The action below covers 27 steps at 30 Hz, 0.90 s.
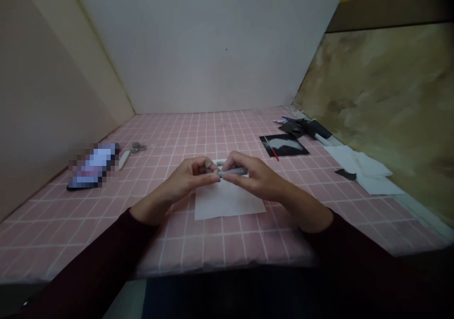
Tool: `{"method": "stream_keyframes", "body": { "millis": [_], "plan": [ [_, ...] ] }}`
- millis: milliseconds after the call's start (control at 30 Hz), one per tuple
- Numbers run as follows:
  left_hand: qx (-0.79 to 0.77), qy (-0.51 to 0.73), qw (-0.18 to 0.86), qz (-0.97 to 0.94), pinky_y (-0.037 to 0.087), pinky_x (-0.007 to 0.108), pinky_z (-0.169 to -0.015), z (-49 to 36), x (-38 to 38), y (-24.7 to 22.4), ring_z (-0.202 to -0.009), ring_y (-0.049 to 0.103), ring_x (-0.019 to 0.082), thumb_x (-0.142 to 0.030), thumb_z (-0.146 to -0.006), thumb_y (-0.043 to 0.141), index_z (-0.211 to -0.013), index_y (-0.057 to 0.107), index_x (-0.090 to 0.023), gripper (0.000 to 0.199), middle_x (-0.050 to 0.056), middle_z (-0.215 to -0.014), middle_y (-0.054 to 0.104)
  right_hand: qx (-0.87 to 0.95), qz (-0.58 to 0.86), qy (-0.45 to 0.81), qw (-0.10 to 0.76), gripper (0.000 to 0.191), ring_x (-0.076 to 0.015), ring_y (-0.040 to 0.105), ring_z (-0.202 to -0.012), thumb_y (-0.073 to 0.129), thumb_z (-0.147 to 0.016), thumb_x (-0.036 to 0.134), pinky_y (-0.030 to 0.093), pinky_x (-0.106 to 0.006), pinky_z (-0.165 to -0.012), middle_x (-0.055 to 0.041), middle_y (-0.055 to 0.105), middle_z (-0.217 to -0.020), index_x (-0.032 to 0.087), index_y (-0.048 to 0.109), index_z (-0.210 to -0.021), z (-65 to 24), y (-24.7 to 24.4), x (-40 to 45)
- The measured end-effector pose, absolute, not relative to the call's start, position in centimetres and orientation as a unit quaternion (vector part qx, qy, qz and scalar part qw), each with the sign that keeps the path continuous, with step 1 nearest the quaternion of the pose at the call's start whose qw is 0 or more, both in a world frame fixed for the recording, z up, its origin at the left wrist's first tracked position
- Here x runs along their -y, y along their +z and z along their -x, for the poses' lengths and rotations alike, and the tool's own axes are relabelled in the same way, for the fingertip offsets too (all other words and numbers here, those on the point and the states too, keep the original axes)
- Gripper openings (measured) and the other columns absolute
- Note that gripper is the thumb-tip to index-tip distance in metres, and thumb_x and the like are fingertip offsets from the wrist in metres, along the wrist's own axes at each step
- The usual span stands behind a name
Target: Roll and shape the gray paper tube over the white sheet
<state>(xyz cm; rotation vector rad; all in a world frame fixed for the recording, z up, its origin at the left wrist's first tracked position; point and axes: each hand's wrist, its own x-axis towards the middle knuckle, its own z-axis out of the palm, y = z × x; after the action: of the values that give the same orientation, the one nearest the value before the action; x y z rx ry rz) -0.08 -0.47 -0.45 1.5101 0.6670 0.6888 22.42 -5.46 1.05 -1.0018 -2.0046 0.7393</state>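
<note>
Dark maroon sleeves [81, 262], two, are reaching over the pink, white-checked worktop [177, 250]. Above one rectangular white paper sheet [230, 201], the right hand's [264, 177] grip is pinching one slim grey pen-like tool [238, 171] by its barrel; the left hand's [184, 175] grip is pinching its left end, apparently steadying it. Farther right, one thin red-and-white stick [275, 155] is crossing one black-and-white card [301, 150], perhaps for easy reach. At left, one dark-edged, pixelated object [94, 165], one narrow white strip [124, 159] and one pair of metal scissors [136, 147] are lying aside.
</note>
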Motion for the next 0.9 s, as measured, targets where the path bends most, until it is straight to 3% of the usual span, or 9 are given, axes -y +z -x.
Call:
{"method": "stream_keyframes", "body": {
  "millis": [367,533,667,800,900],
  "plan": [
    [-0.297,0.332,0.607,-0.658,0.043,0.03,-0.08,0.6,-0.3,-0.7,-0.077,0.062,0.015,-0.033,-0.076,0.078,-0.083,0.066,-0.017,0.021,0.001,-0.077,0.07,0.774,0.404,0.238,0.425,0.011,-0.0137,0.055,-0.077,0.064,-0.091,0.029,0.04,-0.027,-0.07,-0.0008,0.062,-0.085,0.018,0.063,-0.093,-23.1,1.4,5.4],
    [-0.284,0.303,0.633,-0.653,0.043,0.031,-0.076,0.5,-0.2,-0.6,-0.073,0.061,0.015,-0.034,-0.073,0.078,-0.077,0.067,-0.016,0.022,0.001,-0.073,0.068,0.796,0.375,0.253,0.402,0.008,-0.0143,0.059,-0.081,0.061,-0.094,0.027,0.043,-0.028,-0.073,-0.0016,0.065,-0.089,0.019,0.062,-0.096,-22.7,1.3,5.6],
    [-0.293,0.32,0.641,-0.634,0.043,0.031,-0.077,0.5,-0.3,-0.5,-0.071,0.06,0.015,-0.034,-0.071,0.078,-0.075,0.066,-0.016,0.021,0.001,-0.07,0.067,0.775,0.399,0.214,0.442,0.009,-0.0151,0.059,-0.081,0.063,-0.092,0.028,0.043,-0.028,-0.073,-0.002,0.065,-0.09,0.02,0.062,-0.095,-23.0,1.5,5.5],
    [-0.285,0.293,0.652,-0.639,0.044,0.031,-0.075,0.4,-0.1,-0.7,-0.073,0.062,0.016,-0.033,-0.072,0.079,-0.078,0.066,-0.016,0.022,0.002,-0.074,0.069,0.798,0.372,0.262,0.395,0.008,-0.0143,0.061,-0.081,0.06,-0.094,0.026,0.044,-0.028,-0.074,-0.0021,0.066,-0.09,0.018,0.062,-0.096,-22.3,1.4,5.7],
    [-0.275,0.301,0.64,-0.651,0.044,0.029,-0.076,0.3,-0.1,-0.7,-0.074,0.063,0.014,-0.031,-0.073,0.08,-0.079,0.066,-0.016,0.021,0.001,-0.075,0.07,0.789,0.379,0.265,0.405,0.009,-0.0139,0.059,-0.08,0.062,-0.093,0.027,0.043,-0.027,-0.073,-0.0016,0.066,-0.087,0.018,0.064,-0.094,-22.4,1.4,5.7]
  ]
}}
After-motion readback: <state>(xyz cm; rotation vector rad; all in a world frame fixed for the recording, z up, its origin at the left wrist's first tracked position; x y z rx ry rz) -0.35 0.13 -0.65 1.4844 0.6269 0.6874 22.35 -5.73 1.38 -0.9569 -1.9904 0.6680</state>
